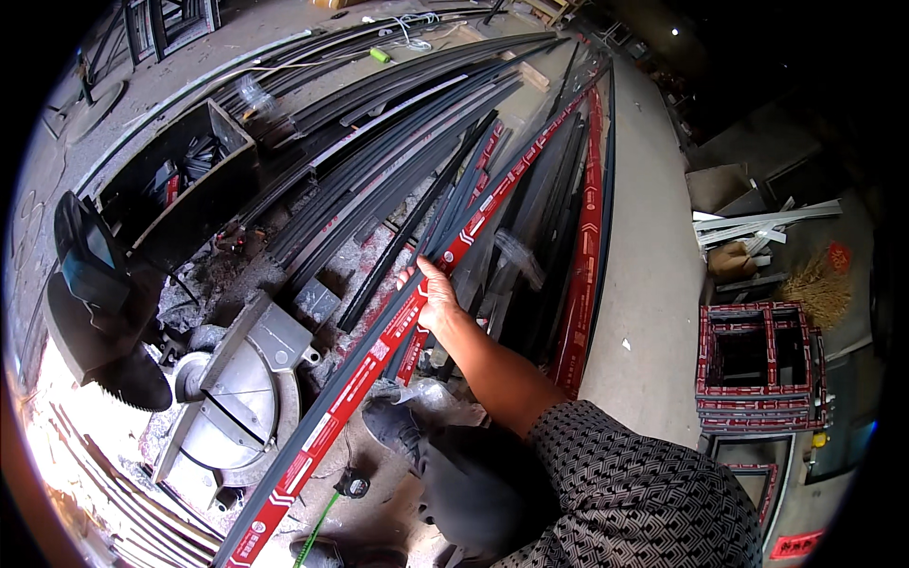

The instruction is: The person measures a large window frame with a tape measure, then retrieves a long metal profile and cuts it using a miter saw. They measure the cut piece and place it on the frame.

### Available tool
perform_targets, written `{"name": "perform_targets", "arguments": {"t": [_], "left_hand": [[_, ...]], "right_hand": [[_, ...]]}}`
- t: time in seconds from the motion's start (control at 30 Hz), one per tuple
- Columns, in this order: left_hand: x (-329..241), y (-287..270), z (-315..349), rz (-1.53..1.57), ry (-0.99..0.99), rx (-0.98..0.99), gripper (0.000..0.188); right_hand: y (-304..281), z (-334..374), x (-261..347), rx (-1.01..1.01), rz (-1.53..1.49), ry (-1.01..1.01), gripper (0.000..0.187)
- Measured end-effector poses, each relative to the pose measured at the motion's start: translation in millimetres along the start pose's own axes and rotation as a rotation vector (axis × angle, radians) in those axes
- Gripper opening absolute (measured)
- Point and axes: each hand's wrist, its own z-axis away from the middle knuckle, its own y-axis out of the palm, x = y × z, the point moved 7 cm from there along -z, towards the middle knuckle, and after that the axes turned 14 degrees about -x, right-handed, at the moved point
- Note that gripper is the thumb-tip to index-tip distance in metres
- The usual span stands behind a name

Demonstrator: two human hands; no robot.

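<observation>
Saw (251, 402) is seen with blade (138, 381) raised; left hand out of view. Right of saw, red-taped profile (352, 413) is grasped by right hand (437, 297), seemingly not yet set on saw; farther right, frames (757, 390) are already stacked.

Around the right hand (437, 301), dark profiles (398, 166) crowd eleven o'clock and a miter saw (241, 407) blocks eight; beyond red-wrapped lengths (575, 327) at three, pale floor (649, 303) leaves passage.

Short black-and-grey patterned sleeve (634, 464), dark trousers (483, 488).
</observation>
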Motion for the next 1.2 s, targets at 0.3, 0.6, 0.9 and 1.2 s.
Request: {"name": "perform_targets", "arguments": {"t": [0.3,0.6,0.9,1.2], "left_hand": [[58,0,50,-0.307,-0.272,0.066,0.042],[72,-32,25,-0.255,-0.479,0.24,0.04],[35,47,38,-0.16,-0.208,0.473,0.033],[45,-73,-26,-0.161,-0.394,-0.103,0.03]], "right_hand": [[54,32,-21,0.137,-0.083,0.027,0.023],[131,43,-52,0.245,-0.02,0.013,0.019],[33,-19,-25,-0.019,0.035,0.003,0.016],[105,31,9,0.196,-0.114,0.006,0.019]]}}
